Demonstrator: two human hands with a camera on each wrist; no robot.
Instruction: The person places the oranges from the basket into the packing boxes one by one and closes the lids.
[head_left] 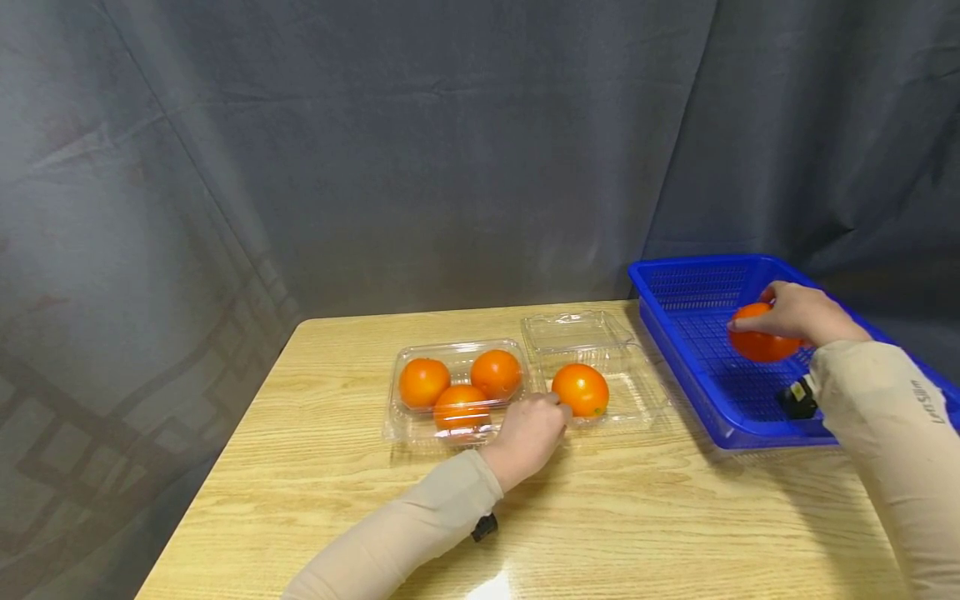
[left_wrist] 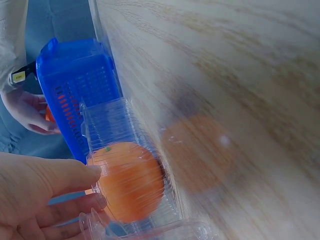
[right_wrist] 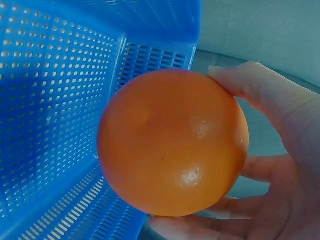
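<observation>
In the head view, my right hand (head_left: 806,315) grips an orange (head_left: 765,333) over the blue basket (head_left: 678,367). The right wrist view shows the thumb on one side of this orange (right_wrist: 172,145) and fingers on the other. My left hand (head_left: 528,433) is at the near left edge of an open clear plastic container (head_left: 633,396), with one orange (head_left: 581,390) inside. In the left wrist view, thumb and forefinger pinch the container's thin edge, close beside that orange (left_wrist: 127,182).
Left of the left hand stands another clear plastic container (head_left: 397,421) with three oranges (head_left: 461,408) in it. Both containers rest on a wooden table (head_left: 300,492). The blue basket sits along the table's right side. A grey curtain (head_left: 450,167) hangs behind.
</observation>
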